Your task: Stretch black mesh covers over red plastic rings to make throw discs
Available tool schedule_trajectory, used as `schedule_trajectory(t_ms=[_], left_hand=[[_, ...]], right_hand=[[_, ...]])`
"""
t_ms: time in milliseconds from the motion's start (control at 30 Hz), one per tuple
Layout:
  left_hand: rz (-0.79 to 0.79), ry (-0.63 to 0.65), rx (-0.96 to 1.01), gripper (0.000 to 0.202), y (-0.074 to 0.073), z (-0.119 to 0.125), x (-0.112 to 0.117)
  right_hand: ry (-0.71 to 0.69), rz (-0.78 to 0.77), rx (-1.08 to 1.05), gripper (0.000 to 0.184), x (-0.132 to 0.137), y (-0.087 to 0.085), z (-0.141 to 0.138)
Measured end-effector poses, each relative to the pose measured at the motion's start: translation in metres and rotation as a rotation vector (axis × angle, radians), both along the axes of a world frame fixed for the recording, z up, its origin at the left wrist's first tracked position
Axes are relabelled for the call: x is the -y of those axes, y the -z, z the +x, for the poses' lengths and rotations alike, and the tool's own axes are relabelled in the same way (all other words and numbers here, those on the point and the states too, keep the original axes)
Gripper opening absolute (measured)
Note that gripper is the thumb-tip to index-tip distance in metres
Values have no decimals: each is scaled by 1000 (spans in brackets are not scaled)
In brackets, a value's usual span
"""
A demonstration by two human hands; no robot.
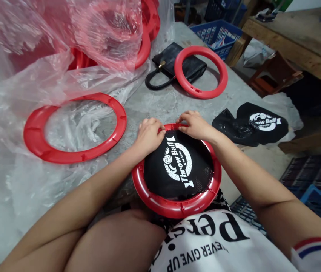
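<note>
A red plastic ring rests at the table's near edge against my body, with a black mesh net printed "Throw Ball" stretched inside it. My left hand and my right hand are both closed at the ring's far rim, fingers pinching the edge of the net there. The fingertips are curled over the rim and partly hidden.
A loose red ring lies left on clear plastic sheeting. Another red ring rests on a black handbag. Spare black nets lie right. More red rings sit in a plastic bag. Blue crates and a wooden bench stand behind.
</note>
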State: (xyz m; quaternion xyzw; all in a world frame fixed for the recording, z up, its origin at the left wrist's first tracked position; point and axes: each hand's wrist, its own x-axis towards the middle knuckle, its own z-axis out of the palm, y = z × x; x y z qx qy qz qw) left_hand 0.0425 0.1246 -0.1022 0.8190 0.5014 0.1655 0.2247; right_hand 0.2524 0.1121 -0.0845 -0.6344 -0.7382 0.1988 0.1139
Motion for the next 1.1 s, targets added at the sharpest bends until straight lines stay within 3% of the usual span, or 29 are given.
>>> schedule_trajectory(t_ms=[100, 200, 400, 1100], left_hand=[[7, 4, -54, 16, 0, 7, -3], [-38, 6, -50, 15, 6, 10, -11], [-128, -42, 146, 10, 24, 10, -20], [-158, -71, 240, 8, 22, 9, -16]], right_hand=[[-69, 42, -62, 18, -14, 0, -5], [-119, -47, -136, 9, -21, 14, -11], [-99, 2, -313, 8, -13, 39, -11], [-92, 19, -379, 4, -14, 49, -9]])
